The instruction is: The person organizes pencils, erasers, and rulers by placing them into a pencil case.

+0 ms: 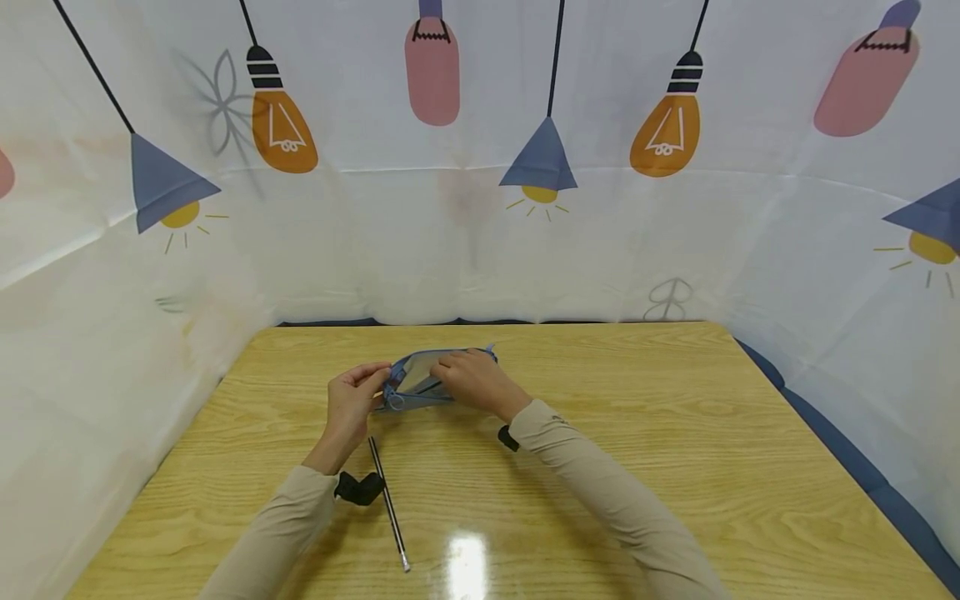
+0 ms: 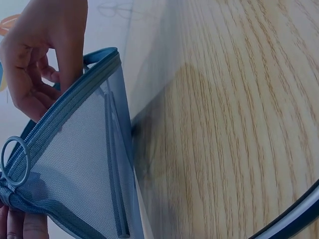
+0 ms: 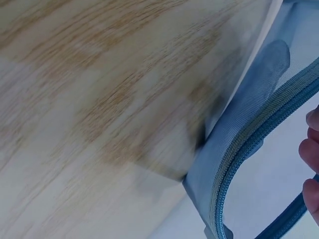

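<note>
A blue mesh zip pouch [image 1: 420, 402] is held up at the middle of the table, its zipped mouth wide apart. My left hand [image 1: 354, 408] pinches its left end near a ring-shaped zip pull [image 2: 16, 162]. Over the mouth, my right hand [image 1: 476, 382] reaches in with bent fingers. The zip edge hides its fingertips, so I cannot tell whether they hold anything. Through the mesh in the left wrist view, a slim dark stick [image 2: 115, 169] shows inside the pouch. A black-and-silver pencil [image 1: 390, 507] lies on the table beside my left wrist.
The wooden table [image 1: 637, 433] reaches back to a white curtain [image 1: 465, 242] printed with lamps and bulbs. Black straps with camera mounts [image 1: 360, 488] sit at both wrists; the left one overlaps the pencil in the head view.
</note>
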Motion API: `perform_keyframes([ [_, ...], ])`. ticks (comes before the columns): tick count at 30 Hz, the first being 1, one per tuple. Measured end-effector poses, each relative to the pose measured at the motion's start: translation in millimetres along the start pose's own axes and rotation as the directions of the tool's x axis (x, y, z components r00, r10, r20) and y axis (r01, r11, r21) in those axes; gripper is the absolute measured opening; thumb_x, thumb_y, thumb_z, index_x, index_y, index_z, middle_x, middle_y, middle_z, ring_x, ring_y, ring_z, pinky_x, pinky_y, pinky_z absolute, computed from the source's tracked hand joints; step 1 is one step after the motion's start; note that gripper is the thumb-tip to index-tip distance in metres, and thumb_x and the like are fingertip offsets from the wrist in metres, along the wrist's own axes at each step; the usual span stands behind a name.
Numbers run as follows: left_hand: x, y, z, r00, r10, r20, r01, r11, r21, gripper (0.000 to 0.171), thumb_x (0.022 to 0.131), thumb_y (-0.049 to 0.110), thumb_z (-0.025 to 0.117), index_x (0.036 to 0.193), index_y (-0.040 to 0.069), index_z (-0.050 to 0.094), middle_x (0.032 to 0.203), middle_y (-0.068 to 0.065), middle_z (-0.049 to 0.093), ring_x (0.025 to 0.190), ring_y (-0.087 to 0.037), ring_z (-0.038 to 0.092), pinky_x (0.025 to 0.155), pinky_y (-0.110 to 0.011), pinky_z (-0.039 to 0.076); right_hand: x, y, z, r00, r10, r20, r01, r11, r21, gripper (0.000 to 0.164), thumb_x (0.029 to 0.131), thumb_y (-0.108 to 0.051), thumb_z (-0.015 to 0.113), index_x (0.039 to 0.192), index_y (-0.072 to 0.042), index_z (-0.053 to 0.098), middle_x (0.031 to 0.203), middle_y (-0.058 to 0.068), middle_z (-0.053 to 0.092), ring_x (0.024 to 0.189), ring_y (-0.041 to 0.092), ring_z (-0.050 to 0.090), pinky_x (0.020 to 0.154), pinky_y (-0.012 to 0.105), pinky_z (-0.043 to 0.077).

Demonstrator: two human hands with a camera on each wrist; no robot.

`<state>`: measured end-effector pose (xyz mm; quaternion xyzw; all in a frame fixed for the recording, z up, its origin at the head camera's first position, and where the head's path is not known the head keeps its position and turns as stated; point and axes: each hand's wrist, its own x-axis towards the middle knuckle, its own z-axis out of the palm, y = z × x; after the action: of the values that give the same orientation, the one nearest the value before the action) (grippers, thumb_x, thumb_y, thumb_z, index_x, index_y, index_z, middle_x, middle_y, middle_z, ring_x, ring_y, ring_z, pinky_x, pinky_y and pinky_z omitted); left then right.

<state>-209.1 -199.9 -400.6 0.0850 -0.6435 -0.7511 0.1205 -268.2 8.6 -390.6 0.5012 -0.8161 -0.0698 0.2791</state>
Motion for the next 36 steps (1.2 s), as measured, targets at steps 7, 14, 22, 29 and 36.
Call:
perform_keyframes([
  [7,0.6,0.8,-0.6,1.000,-0.001,-0.009,0.001,1.000,-0.008,0.029,0.092,0.005,0.067,0.114,-0.013,0.063,0.081,0.003,0.072,0.072,-0.010,0.068,0.060,-0.024,0.055,-2,3,1,0.995,-0.026,-0.094,0.026,1.000,0.000,0.011,0.093,-0.012,0.066,0.104,-0.014,0.068,0.097,0.000,0.068,0.086,0.012,0.065,0.072,0.028,0.053],
  [14,0.9,2.7,-0.2,1.000,-0.002,0.001,0.002,1.000,-0.012,0.025,0.092,0.006,0.067,0.110,-0.011,0.066,0.080,0.001,0.072,0.072,-0.010,0.068,0.059,-0.024,0.055,-2,4,0,0.986,-0.047,-0.158,0.053,0.998,0.031,0.008,0.092,-0.011,0.066,0.099,-0.013,0.070,0.091,0.000,0.067,0.081,0.011,0.065,0.069,0.026,0.053],
  [22,-0.3,4.0,-2.4,1.000,-0.030,0.010,0.030,0.999,-0.026,0.027,0.092,0.007,0.068,0.112,-0.011,0.065,0.080,0.002,0.071,0.073,-0.011,0.068,0.060,-0.025,0.055,-5,1,-8,0.973,-0.085,-0.214,0.108,0.990,0.095,0.009,0.087,-0.010,0.072,0.096,-0.011,0.068,0.083,0.000,0.062,0.071,0.011,0.060,0.060,0.026,0.049],
  [29,-0.3,5.8,-5.4,1.000,-0.015,0.018,0.016,1.000,-0.022,0.012,0.091,0.007,0.069,0.101,0.000,0.072,0.083,0.000,0.071,0.075,-0.013,0.068,0.064,-0.029,0.056,-7,-3,-9,0.955,-0.085,-0.285,0.123,0.985,0.120,0.016,0.083,-0.010,0.076,0.098,-0.011,0.072,0.089,-0.001,0.065,0.079,0.011,0.063,0.070,0.026,0.051],
  [36,0.0,5.4,-7.9,1.000,-0.022,0.018,0.022,1.000,-0.016,0.017,0.092,0.007,0.068,0.105,-0.003,0.070,0.083,0.000,0.071,0.074,-0.013,0.068,0.064,-0.028,0.056,-7,-7,-12,0.939,-0.128,-0.320,0.183,0.972,0.149,0.018,0.081,-0.011,0.077,0.098,-0.012,0.072,0.091,-0.002,0.067,0.081,0.010,0.064,0.075,0.026,0.051],
])
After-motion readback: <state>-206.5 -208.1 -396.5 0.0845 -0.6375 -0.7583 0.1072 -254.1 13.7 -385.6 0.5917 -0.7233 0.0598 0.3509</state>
